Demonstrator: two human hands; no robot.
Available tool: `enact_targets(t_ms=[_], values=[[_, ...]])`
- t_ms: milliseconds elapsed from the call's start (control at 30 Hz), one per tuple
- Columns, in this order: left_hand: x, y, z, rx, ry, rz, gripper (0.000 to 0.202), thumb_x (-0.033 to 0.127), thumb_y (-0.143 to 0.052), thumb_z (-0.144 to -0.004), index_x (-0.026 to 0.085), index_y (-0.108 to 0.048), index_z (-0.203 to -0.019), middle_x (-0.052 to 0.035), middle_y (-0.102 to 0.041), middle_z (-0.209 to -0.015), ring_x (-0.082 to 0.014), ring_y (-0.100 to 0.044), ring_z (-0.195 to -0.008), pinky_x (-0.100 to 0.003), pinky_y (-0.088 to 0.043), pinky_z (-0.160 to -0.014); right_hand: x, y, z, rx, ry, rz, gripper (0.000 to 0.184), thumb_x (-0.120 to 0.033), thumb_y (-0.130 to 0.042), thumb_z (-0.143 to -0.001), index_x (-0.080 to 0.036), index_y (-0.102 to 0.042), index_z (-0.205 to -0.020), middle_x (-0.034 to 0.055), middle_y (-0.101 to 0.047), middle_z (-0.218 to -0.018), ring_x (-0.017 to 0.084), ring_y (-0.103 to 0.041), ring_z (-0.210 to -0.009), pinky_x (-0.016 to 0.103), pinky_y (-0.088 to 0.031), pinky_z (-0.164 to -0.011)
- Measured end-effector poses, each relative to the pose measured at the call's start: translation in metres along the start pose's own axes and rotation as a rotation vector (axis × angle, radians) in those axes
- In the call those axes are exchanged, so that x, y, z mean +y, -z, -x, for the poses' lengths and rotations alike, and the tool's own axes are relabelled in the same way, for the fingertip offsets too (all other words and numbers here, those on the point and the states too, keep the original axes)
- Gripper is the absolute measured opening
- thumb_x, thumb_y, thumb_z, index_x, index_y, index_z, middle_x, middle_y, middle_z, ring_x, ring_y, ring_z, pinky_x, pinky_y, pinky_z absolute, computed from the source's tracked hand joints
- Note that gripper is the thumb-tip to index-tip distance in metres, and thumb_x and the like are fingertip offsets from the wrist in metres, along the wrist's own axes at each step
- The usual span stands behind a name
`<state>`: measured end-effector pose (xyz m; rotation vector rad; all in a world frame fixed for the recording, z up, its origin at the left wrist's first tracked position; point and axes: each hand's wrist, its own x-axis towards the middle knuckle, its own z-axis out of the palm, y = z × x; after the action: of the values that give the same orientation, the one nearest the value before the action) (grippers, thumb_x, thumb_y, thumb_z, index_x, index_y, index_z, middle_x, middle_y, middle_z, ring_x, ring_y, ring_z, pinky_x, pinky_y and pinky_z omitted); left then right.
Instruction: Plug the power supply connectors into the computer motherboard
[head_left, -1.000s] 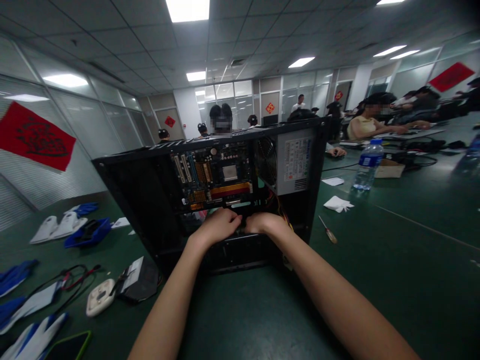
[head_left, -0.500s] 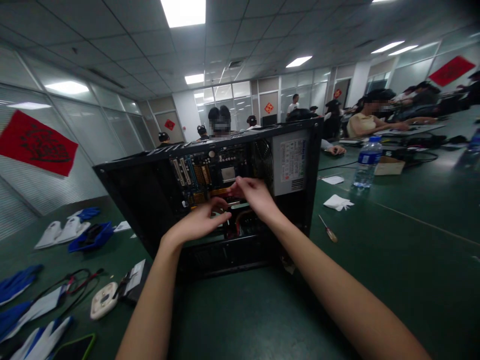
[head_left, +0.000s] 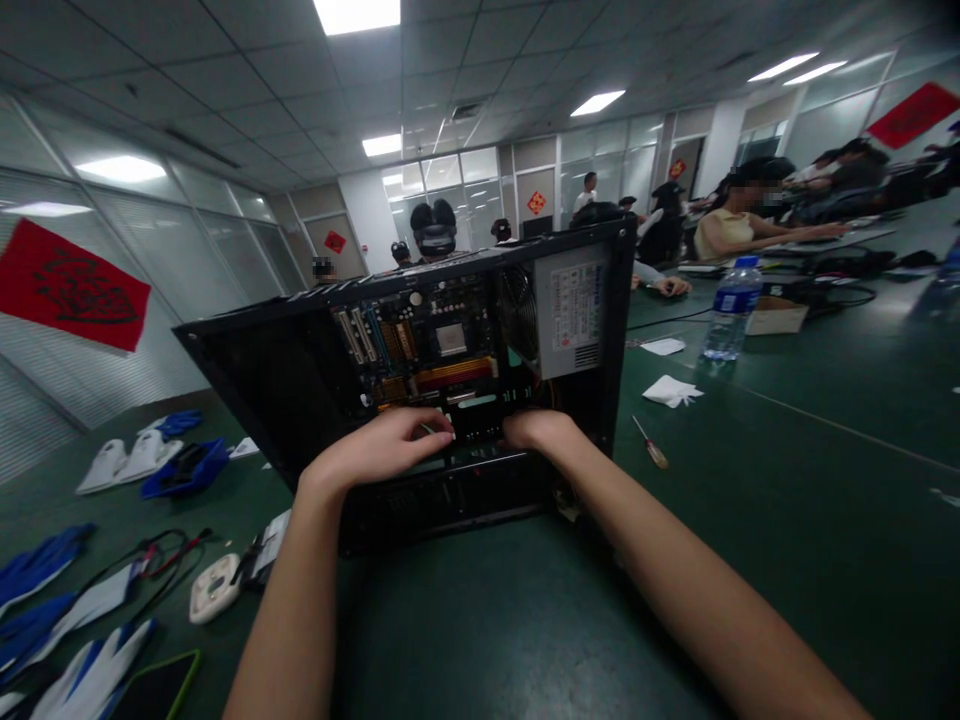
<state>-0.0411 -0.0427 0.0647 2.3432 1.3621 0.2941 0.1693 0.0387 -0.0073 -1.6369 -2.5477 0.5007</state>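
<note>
A black computer case stands on the table with its side open towards me. Inside are a motherboard with gold, white and blue slots, and a silver power supply at upper right. My left hand hovers at the lower front of the opening, thumb and fingers curved with a gap between them and nothing visible in it. Below the power supply, my right hand reaches into the case. Its fingers point inward and are hidden, so what they touch does not show.
A screwdriver, white tissue and water bottle are to the right. On the left lie work gloves, cables, a blue tray and a phone. Other people sit farther back.
My right hand has moved down from the memory slots into the lower part of the case, uncovering the motherboard's lower edge. My left hand has shifted slightly left. The view has tilted slightly.
</note>
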Motion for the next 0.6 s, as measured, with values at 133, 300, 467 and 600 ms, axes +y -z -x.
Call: enact_targets(t_ms=[133,300,467,600], values=[[-0.001,0.004,0.004,0.013,0.014,-0.026,0.042,0.051,-0.050,-0.095,0.020,-0.070,-0.116,-0.0052,-0.073,-0.113,-0.0208,-0.067,-0.098,-0.027,-0.048,-0.085,0.008,0.005,0.005,-0.018,-0.129,0.096,0.031,-0.019,-0.059,-0.091,0.000,-0.075,-0.111,0.0317,-0.069,-0.114,0.038,-0.069,-0.108,0.042,-0.054,-0.084],[-0.001,0.004,0.004,0.015,0.004,-0.018,0.042,0.051,-0.050,-0.095,0.020,-0.069,-0.118,-0.0055,-0.073,-0.115,-0.0211,-0.067,-0.101,-0.028,-0.048,-0.088,-0.001,0.007,0.005,0.243,-0.019,0.030,0.044,-0.038,-0.046,-0.101,-0.005,-0.075,-0.109,0.0249,-0.073,-0.108,0.033,-0.071,-0.098,0.035,-0.050,-0.077],[0.001,0.005,0.011,0.002,-0.028,-0.024,0.052,0.053,-0.057,-0.091,0.020,-0.064,-0.130,-0.0089,-0.066,-0.133,-0.0249,-0.062,-0.119,-0.033,-0.044,-0.104,-0.014,0.009,-0.005,0.570,0.094,-0.281,0.050,-0.042,-0.040,-0.102,-0.014,-0.070,-0.073,0.0106,-0.072,-0.074,0.021,-0.067,-0.070,0.028,-0.041,-0.061],[0.006,0.006,0.016,0.050,-0.068,-0.108,0.076,0.052,-0.074,-0.078,0.024,-0.052,-0.144,-0.0074,-0.046,-0.155,-0.0281,-0.043,-0.141,-0.037,-0.029,-0.119,-0.027,0.017,-0.001,0.633,0.134,-0.711,0.059,-0.051,-0.029,-0.103,-0.018,-0.053,-0.061,0.0020,-0.055,-0.052,0.014,-0.054,-0.051,0.024,-0.037,-0.051]])
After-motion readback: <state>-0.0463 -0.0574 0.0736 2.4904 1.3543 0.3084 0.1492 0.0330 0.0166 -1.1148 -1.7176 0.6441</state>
